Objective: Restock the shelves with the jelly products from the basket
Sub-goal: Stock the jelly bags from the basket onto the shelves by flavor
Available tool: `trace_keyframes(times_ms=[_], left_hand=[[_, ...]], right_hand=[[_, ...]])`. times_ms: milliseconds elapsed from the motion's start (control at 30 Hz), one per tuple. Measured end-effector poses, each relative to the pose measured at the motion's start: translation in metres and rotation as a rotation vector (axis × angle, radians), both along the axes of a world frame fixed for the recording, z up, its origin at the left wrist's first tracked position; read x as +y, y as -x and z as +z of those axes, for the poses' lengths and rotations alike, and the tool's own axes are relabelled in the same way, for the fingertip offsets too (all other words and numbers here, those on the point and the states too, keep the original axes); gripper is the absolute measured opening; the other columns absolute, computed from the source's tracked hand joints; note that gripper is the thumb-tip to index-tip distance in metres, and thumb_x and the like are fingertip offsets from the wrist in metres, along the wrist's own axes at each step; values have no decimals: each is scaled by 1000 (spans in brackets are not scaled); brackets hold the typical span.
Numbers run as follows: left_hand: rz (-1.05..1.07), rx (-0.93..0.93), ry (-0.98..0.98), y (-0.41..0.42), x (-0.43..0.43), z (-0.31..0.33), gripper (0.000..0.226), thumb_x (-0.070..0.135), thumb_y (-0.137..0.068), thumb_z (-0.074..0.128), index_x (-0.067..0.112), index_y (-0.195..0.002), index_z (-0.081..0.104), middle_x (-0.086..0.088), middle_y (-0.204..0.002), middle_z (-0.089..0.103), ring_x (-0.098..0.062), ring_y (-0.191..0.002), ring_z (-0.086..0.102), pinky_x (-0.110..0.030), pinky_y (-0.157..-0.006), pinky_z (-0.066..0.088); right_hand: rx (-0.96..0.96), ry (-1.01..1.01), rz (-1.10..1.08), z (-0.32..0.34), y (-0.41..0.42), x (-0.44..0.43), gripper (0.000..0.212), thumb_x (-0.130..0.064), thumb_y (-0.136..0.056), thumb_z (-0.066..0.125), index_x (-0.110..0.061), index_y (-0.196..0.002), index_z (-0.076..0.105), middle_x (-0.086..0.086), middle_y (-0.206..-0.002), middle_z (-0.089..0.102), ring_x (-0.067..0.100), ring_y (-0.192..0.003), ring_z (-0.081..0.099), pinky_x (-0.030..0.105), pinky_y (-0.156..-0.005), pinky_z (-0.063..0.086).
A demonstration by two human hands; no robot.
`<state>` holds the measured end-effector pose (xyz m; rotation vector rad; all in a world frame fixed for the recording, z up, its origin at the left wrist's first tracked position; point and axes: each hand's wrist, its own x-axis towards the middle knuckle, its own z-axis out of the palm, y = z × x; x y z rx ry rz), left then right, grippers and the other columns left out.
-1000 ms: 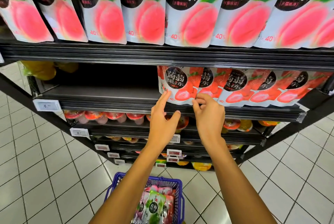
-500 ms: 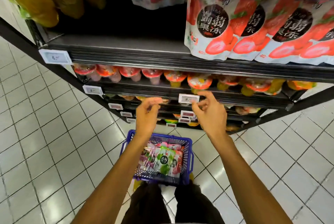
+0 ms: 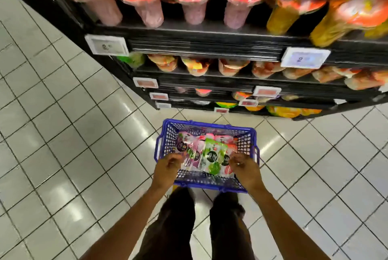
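A blue plastic basket (image 3: 165, 140) stands on the tiled floor in front of my feet. Several jelly pouches lie in it: a green one (image 3: 213, 155) on top in the middle, pink and purple ones (image 3: 188, 144) to the left, and a red one (image 3: 228, 168) at the right. My left hand (image 3: 168, 168) hovers over the basket's near left corner with loosely curled fingers, holding nothing. My right hand (image 3: 244, 167) is over the near right side, its fingertips at the edge of the red pouch; whether it grips anything is unclear.
Black shelves (image 3: 210, 37) rise right behind the basket, filled with rows of jelly cups (image 3: 196, 66) and white price tags (image 3: 107, 45). Pale floor tiles (image 3: 63, 133) spread to the left and right. My dark trouser legs (image 3: 178, 228) stand just behind the basket.
My view has tipped from the upper pouch shelf down to the floor. Both hands have dropped from shelf height to the basket.
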<state>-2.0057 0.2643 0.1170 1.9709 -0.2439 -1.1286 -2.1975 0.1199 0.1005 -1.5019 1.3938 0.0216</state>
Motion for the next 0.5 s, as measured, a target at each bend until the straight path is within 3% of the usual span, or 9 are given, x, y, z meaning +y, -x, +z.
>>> trace_keyframes(times_ms=[33,67,133,200,267,333,400,467,500], left_hand=[[27,42,-38,-2,8,-21,20,-10,-90,57,6,-84,66,2,-81,71,-12,-78,64,-25,-74,52],[62,94,-83,-4,16,-42,17,-9,-91,55,4,-85,66,7,-75,71,-11,-74,64,-22,-69,53],[192,213,-167,-5,24,-87,20,-6,-94,53,3,-81,65,9,-62,69,-16,-66,60,-18,-53,52],[253,238,-226,-5,28,-139,27,-5,-95,50,8,-75,63,2,-64,65,-20,-63,56,-21,-51,50],[192,227,-297,-5,29,-186,26,-5,-96,48,7,-77,60,-3,-64,58,-15,-53,54,-19,-47,44],[70,196,-355,-4,33,-237,17,-4,-96,48,5,-86,59,-1,-63,56,-10,-47,49,-13,-40,36],[-62,183,-385,-4,29,-287,14,13,-99,49,16,-88,57,3,-77,56,-13,-65,51,-18,-53,43],[-183,71,-407,-6,22,-331,11,22,-94,51,17,-90,59,-2,-89,61,-19,-84,57,-29,-71,46],[-208,23,-420,-6,18,-350,13,20,-93,55,12,-101,62,-7,-101,64,-24,-97,60,-30,-80,44]], right_hand=[[-6,-38,-15,-22,-2,8,24,5,-87,65,-19,-85,65,-20,-76,70,-2,-79,64,19,-81,49],[11,-83,-21,-43,-3,14,21,2,-89,62,-18,-90,67,-22,-76,69,-2,-79,64,14,-78,48],[59,-143,-89,-87,-6,25,14,-6,-92,59,-7,-102,70,1,-90,72,21,-89,68,24,-79,51],[100,-183,-148,-136,-11,34,18,-6,-93,58,-2,-107,68,16,-103,70,36,-99,65,37,-85,51],[147,-230,-165,-180,-19,42,20,-3,-91,60,-2,-110,67,17,-109,69,36,-104,64,34,-84,50],[179,-296,-158,-230,-24,54,22,-6,-90,62,-4,-111,66,15,-109,69,33,-105,64,22,-73,50],[214,-296,-81,-283,-28,59,23,-11,-90,63,-6,-112,67,12,-108,68,30,-104,64,9,-66,45],[215,-330,-70,-328,-37,65,24,-8,-90,63,-5,-113,68,15,-111,69,31,-106,64,15,-78,51],[222,-332,-49,-348,-42,68,24,-6,-89,63,-4,-112,69,16,-112,69,31,-106,65,21,-82,51]])
